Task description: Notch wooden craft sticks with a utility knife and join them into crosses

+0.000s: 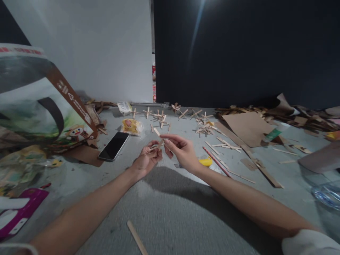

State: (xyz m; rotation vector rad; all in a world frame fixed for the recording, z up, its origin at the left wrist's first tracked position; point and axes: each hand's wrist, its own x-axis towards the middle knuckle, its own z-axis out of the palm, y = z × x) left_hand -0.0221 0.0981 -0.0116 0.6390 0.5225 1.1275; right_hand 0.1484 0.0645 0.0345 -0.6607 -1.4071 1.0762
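Where the left hand (145,158) and right hand (183,150) meet above the bench (170,212), slim wooden sticks (157,132) are held between them, each grip clamped on these (the overlap partly hidden). Near the right hand: yellow tool (206,162), red pencil (217,162). Left: phone (114,146). Farther back: crossed sticks (183,114).

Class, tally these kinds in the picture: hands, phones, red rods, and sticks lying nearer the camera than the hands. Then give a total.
Hands: 2 (left hand, right hand)
Phone: 1
Red rod: 1
Near stick: 1
Total: 5
Far sticks overlap too much to count surely.
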